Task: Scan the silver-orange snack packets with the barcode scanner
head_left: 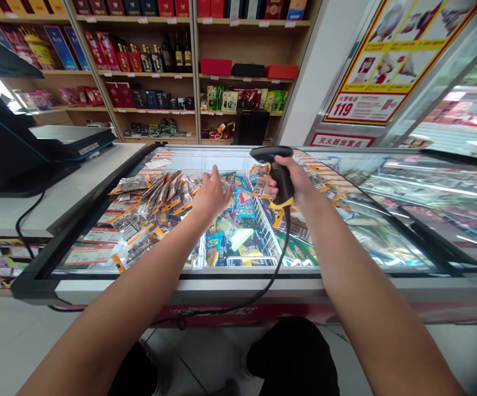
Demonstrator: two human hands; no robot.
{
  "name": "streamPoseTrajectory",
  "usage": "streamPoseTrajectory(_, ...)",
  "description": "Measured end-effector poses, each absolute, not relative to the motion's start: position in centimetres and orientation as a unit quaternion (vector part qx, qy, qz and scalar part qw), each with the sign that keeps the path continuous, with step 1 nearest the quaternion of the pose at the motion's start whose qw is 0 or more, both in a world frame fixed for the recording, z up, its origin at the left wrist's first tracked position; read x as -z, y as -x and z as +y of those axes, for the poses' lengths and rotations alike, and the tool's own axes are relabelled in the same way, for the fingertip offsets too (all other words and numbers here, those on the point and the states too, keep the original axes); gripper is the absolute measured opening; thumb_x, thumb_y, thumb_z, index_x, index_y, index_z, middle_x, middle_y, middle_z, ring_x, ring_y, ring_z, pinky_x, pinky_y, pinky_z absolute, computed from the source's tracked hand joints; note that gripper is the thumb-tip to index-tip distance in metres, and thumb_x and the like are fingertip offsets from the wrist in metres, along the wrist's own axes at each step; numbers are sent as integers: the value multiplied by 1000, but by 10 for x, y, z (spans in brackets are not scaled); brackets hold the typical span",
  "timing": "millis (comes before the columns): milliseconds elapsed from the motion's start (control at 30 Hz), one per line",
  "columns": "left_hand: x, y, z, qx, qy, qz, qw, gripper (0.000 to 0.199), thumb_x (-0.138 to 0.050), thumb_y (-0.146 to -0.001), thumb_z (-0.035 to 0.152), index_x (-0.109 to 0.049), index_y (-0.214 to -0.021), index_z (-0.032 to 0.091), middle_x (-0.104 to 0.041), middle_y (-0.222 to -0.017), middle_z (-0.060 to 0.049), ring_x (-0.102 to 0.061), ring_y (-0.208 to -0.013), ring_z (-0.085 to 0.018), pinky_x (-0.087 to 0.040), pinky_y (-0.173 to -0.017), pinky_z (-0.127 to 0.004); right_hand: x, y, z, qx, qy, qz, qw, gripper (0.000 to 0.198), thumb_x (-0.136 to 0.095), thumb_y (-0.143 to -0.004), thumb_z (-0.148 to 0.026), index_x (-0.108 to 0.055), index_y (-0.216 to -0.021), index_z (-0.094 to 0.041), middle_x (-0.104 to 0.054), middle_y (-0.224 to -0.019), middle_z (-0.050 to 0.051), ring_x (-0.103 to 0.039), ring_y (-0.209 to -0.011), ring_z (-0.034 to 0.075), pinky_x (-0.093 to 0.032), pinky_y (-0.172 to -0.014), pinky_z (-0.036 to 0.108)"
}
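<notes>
Loosely spread left grip (212, 194), empty, near packets (166, 191), right grip (300, 182) wrapped round scanner (281, 185)

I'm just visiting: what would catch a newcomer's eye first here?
Probably the black-and-yellow scanner in the right hand, held over the glass-topped freezer. Further left, orange-edged packets lie heaped on its top, with the left hand near them. Behind, shelves hold colourful boxes and bottles.

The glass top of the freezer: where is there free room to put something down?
On the clear glass freezer top, the near middle looks bare between the left heap of orange-edged plastic packets and the right heap of similar packets. The far strip beyond the left hand looks free. The left side is crowded.
</notes>
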State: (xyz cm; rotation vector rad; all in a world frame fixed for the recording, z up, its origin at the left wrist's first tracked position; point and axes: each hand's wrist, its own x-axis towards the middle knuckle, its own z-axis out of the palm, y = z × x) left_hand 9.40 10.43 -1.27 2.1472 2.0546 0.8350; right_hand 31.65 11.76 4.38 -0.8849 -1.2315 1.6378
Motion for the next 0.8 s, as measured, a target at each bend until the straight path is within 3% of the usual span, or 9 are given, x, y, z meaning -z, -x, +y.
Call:
streamPoseTrajectory(100,5,-103,92,-192,-735,648,-55,57,-48,-106,44,-47,-155,15,-41,-160,-26,-69,-118,-36,-56,-86,-41,-48,-326,124,-640,358,-457,503,42,-74,-85,-61,-53,-88,-25,-47,-57,-6,-46,-44,12,-39,-41,24)
streamPoseTrajectory(167,7,-108,92,-133,-800,578,-90,52,-47,-107,46,-52,-152,21,-43,-163,-21,-59,-134,-37,-54,-97,-45,-48,-331,128,-635,359,-432,530,43,-75,-84,-62,-52,-88,-26,-46,-56,-6,-45,-43,12,-40,-41,24)
streamPoseTrajectory(267,17,-112,96,-47,-864,493,-90,62,-43,-107,57,-49,-158,21,-49,-161,-19,-46,-147,-39,-43,-114,-52,-48,-335,131,-636,365,-406,545,42,-73,-86,-62,-50,-88,-26,-46,-56,-6,-45,-44,12,-41,-40,25)
streamPoseTrajectory(433,23,-112,100,-51,-824,555,-102,70,-42,-105,64,-61,-148,12,-63,-144,-25,-54,-139,-43,-36,-118,-56,-48,-334,130,-627,379,-411,543,42,-68,-90,-63,-49,-87,-26,-48,-56,-5,-46,-45,13,-43,-41,25)
streamPoseTrajectory(500,21,-116,102,-61,-839,532,-97,68,-41,-106,61,-55,-154,14,-55,-157,-22,-47,-149,-41,-29,-125,-55,-47,-334,130,-624,377,-421,540,43,-69,-91,-64,-49,-87,-26,-48,-56,-5,-46,-44,12,-43,-42,25)
streamPoseTrajectory(600,21,-130,109,-56,-888,456,-8,74,-36,-108,61,-33,-169,20,-20,-181,-13,-24,-165,-35,-24,-131,-52,-46,-334,131,-624,374,-425,539,43,-70,-90,-64,-50,-87,-26,-49,-56,-5,-46,-44,12,-43,-42,25)
streamPoseTrajectory(667,23,-139,113,-41,-904,424,50,78,-32,-108,64,-22,-173,22,-7,-183,-9,-17,-167,-32,-26,-131,-52,-44,-334,131,-630,369,-423,537,42,-70,-90,-62,-51,-88,-26,-49,-57,-4,-46,-44,12,-43,-41,25)
streamPoseTrajectory(733,24,-145,115,-25,-908,415,55,78,-31,-108,65,-24,-172,22,-12,-182,-9,-19,-167,-33,-28,-131,-53,-43,-332,129,-646,365,-418,525,38,-71,-89,-59,-52,-89,-25,-50,-57,-4,-46,-43,12,-43,-40,25)
streamPoseTrajectory(800,22,-144,112,-14,-903,430,19,75,-32,-108,64,-34,-169,20,-27,-179,-13,-29,-163,-36,-33,-127,-55,-42,-330,128,-667,366,-416,498,34,-71,-90,-54,-53,-89,-25,-52,-58,-3,-47,-44,12,-43,-40,24)
